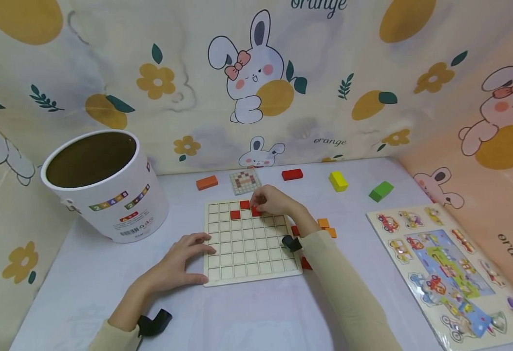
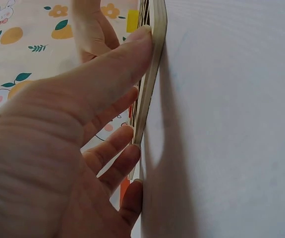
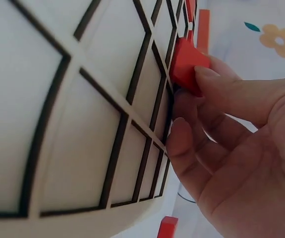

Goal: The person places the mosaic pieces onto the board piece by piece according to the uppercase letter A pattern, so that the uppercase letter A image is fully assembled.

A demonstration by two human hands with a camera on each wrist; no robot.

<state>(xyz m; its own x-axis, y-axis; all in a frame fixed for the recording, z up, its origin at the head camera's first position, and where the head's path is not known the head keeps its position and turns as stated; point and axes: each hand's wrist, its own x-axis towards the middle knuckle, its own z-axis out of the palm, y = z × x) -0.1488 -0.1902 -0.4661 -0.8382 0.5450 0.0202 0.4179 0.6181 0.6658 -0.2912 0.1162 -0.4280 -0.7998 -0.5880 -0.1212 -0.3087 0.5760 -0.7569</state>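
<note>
1. The red tile (image 3: 188, 65) sits pinched at the fingertips of the right hand (image 1: 274, 201), over a cell near the far edge of the grid board (image 1: 249, 263), just beside two red tiles already seated in the top rows.
2. The step in hand looks like seating this tile in its cell. The next move probably calls for squaring the tile to the cell walls and pressing it flat before the fingers let go.
3. The right grip is narrow: in the right wrist view the thumb and fingers curl round the tile, tips close to the board's ribs.
4. The left hand (image 1: 181, 261) rests at the board's near-left edge; the left wrist view shows straight fingers and thumb pressed against the rim, steadying it, spread rather than clenched.
5. Loose orange pieces (image 1: 326, 227) lie just right of the board on the worktop (image 1: 85, 287).
6. Farther out: a pattern card (image 1: 244, 181), a white bucket (image 1: 107, 187), and a vehicle puzzle (image 1: 449, 273).
</note>
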